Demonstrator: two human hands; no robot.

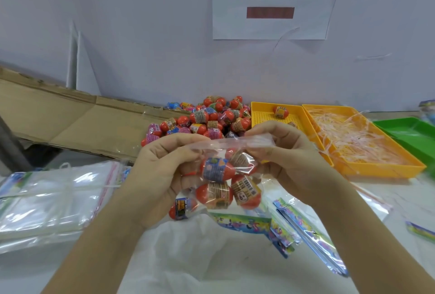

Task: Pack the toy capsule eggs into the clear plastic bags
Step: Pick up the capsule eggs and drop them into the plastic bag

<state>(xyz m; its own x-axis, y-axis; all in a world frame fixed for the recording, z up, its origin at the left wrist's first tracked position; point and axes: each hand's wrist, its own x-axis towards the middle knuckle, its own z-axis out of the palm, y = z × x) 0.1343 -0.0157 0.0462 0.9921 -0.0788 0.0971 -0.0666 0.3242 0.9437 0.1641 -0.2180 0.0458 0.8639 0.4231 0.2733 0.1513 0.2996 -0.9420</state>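
Watching the head cam feed here, and both hands are up in the middle of the frame with a clear bag [244, 142] between them. My left hand [162, 171] has its fingers curled in on the bag's upper left edge, and my right hand [287, 159] pinches the top strip on the other side, thumb toward me. So both are gripping the bag and neither is spread.

Inside the bag I count at least four orange capsule eggs [216, 169] bunched together, labels facing every which way. A fifth egg [182, 208] sits low by the left palm, and I honestly can't tell if it's inside the plastic or not.

The big loose pile of eggs [207, 117] is just behind the hands, against the wall, on the bench [400, 190]. Right of the pile is a yellow tray [259, 115] with a single egg [281, 112] in it. Beside that is a second yellow tray [386, 169] full of thin plastic shreds, then a green tray [404, 129] at the right edge.

A stack of empty clear bags [51, 195] lies at lower left, with flattened cardboard [58, 115] behind it. Some colourful printed cards [289, 228] are scattered under my right wrist. There's a paper sign [270, 2] on the wall at the top.
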